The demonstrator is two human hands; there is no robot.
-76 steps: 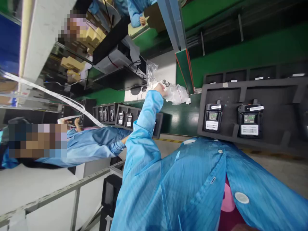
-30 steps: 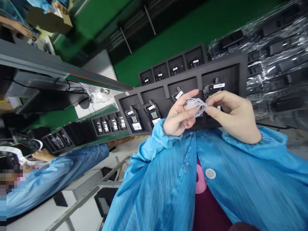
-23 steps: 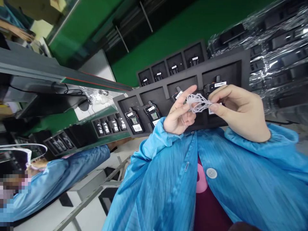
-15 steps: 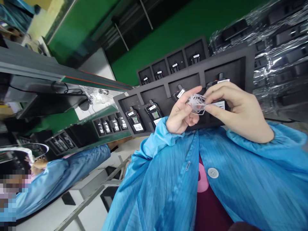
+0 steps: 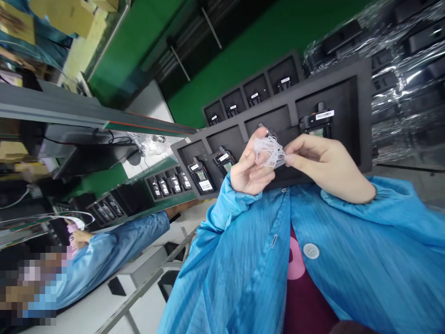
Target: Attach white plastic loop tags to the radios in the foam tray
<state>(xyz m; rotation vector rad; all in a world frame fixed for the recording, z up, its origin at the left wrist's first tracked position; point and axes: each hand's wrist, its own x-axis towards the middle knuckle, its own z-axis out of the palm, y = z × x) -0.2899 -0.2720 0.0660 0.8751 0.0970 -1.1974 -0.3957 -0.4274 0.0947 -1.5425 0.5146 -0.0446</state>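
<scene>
A small tangle of thin, translucent white elastic loops (image 5: 268, 150) is held up in front of the person's chest, between both hands. The left hand (image 5: 247, 168) pinches its left side with the thumb and curled fingers (image 5: 256, 139). The right hand (image 5: 327, 164) pinches its right edge between thumb and forefinger, the other fingers folded loosely. Both sleeves belong to a light blue striped work coat (image 5: 239, 269) with a white button (image 5: 311, 250).

Just beyond the hands lies a black foam tray (image 5: 362, 116) with deep compartments. Black handheld devices with white labels (image 5: 316, 121) sit in some of them, two more at its left end (image 5: 201, 175). A second black foam tray (image 5: 250, 86) lies farther off on the green table (image 5: 243, 51). To the right is a stack of trays under clear plastic wrap (image 5: 403, 65). Far left, a clear plastic bag (image 5: 149, 144) rests by a cable. A co-worker's blue sleeve (image 5: 118, 246) reaches in at the near left.
</scene>
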